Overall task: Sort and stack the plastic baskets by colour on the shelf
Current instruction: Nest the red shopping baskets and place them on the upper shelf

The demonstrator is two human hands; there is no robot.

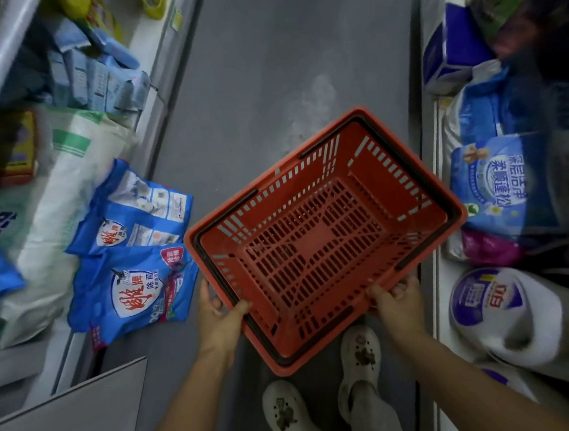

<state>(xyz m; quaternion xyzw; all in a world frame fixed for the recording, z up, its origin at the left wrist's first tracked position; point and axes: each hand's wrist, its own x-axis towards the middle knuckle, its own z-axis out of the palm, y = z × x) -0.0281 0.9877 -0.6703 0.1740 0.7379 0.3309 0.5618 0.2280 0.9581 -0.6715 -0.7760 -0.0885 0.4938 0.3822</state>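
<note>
Grey aisle floor (pixel 267 66), hands-held red basket (pixel 324 233)

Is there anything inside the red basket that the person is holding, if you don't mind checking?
No, the red basket is empty; its slotted floor shows bare while both hands, left and right, grip its near rim.

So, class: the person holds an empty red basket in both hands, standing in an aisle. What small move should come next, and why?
Probably keep both grips and carry the red basket on along the aisle. The left hand and right hand both grip its near rim, it is empty, and no other baskets or stack show here; the shelves on both sides hold only detergent bags and packaged goods.
</note>
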